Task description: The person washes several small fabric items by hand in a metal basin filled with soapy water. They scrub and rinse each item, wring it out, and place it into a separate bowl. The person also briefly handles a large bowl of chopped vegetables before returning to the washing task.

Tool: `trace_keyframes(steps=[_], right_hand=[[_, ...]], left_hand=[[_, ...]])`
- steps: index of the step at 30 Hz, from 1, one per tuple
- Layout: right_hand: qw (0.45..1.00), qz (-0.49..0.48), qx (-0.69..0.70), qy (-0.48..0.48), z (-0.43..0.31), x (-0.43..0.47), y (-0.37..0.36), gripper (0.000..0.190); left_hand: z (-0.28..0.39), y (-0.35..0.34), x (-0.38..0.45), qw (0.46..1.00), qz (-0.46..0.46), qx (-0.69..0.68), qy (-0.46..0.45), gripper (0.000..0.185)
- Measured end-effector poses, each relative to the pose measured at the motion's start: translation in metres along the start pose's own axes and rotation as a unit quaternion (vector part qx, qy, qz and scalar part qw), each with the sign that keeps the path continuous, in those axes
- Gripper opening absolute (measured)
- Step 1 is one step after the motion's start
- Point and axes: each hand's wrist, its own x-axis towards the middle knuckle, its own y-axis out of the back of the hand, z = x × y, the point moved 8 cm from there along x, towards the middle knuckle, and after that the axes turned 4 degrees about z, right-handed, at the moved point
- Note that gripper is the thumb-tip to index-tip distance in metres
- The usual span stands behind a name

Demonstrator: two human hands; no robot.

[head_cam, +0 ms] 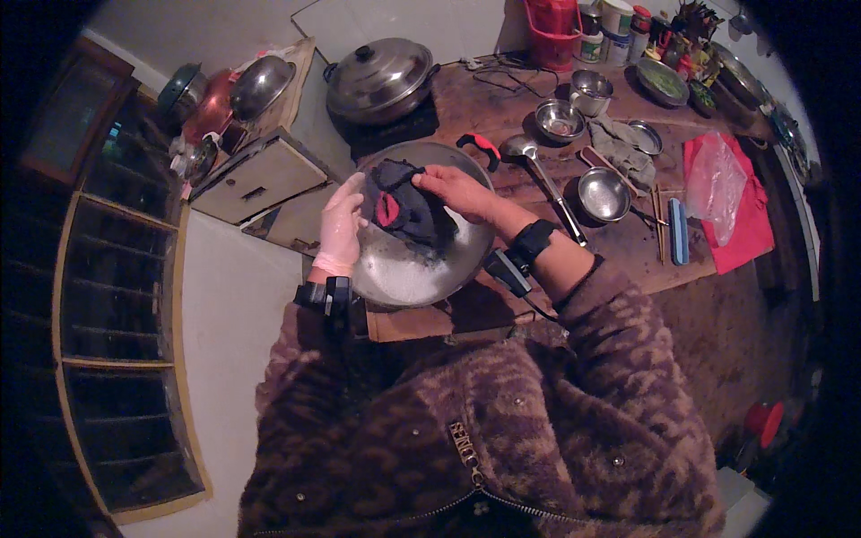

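Observation:
A dark knitted or cloth item (417,208) with a pink-red patch is held up over a wide metal wok or basin (397,272). My right hand (457,191) pinches its upper right edge between thumb and fingers. At the item's left side is my left hand (342,222), which looks covered by a thin pale glove; its fingers reach along the rim. Whether they grip the cloth is hard to see. Bright light falls on the vessel's inner bottom. Close to its right rim lies a red-and-black curved handle (481,148).
A lidded metal pot (380,81) stands behind. To the right on the wooden table are a ladle (545,181), metal bowls (604,194), a grey rag (619,148), chopsticks (659,225), a blue case (678,232) and a red bag (746,232). A cabinet (259,185) is left.

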Motion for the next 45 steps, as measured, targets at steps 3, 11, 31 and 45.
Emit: trace_keyframes(steps=[3, 11, 31, 45], right_hand=[[0.998, -0.016, 0.059, 0.026, -0.007, 0.000, -0.008, 0.034], [0.972, -0.033, 0.225, -0.066, -0.021, -0.002, -0.015, 0.022], [0.969, 0.014, 0.244, 0.028, -0.023, -0.006, 0.012, 0.015], [0.985, -0.094, 0.140, 0.019, -0.036, 0.025, -0.045, 0.017]], left_hand=[[-0.019, -0.009, -0.005, 0.989, 0.001, -0.113, 0.097, 0.057], [-0.037, -0.039, -0.010, 0.987, -0.094, -0.069, 0.114, 0.078], [-0.021, 0.031, 0.002, 0.931, -0.004, -0.366, -0.007, 0.057], [-0.020, -0.016, 0.008, 0.994, -0.077, -0.073, -0.019, 0.062]])
